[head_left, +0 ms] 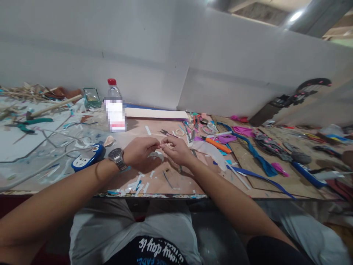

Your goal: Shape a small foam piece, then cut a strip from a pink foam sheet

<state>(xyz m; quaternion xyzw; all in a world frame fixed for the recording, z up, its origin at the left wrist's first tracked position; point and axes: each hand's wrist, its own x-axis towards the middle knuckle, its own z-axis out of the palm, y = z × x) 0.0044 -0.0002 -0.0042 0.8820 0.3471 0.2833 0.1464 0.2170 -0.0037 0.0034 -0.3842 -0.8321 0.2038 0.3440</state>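
My left hand, with a metal watch on its wrist, is closed in a pinch above the middle of the workbench. Fingertip to fingertip with it, my right hand is pinched too. Whatever sits between the fingertips is too small to make out. Below them lies a thin dark strip, with white paper scraps to its left. Small scissors rest just beyond the fingers. An orange-handled cutter and a pale curved sheet lie right of my right hand.
A blue-and-white power strip with a cable lies by my left forearm. Behind it stands a red-capped bottle. Green-handled pliers and wood sticks are at far left. Blue ribbon and another power strip lie right.
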